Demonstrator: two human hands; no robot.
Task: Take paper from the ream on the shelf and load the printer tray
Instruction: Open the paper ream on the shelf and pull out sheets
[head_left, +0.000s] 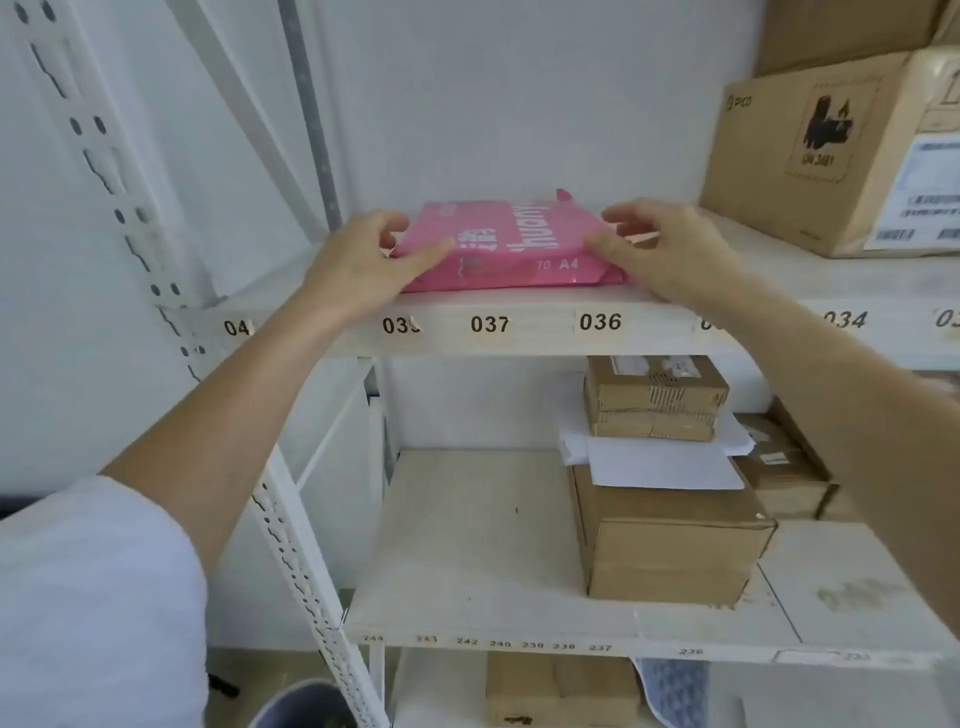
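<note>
Shelving unit, white metal; upper shelf (519, 332) bears numbered labels along its front edge. Cardboard box (831, 161), large, at the right end of the upper shelf. Smaller cartons (670, 540) with loose white sheets stacked on the lower shelf. Ream (511, 249), pink wrapper marked A4, flat at the upper shelf's front edge. Left hand (363, 265) grips the ream's left end, thumb on top. Right hand (660, 249) grips its right end, fingers curled over.

Glossy pink plastic wrap covers the ream (511, 247) on a matt white-painted metal shelf (519, 338) (its boards look dull and scuffed); matt brown cardboard boxes (670, 540) carry plain white paper sheets (660, 462).
</note>
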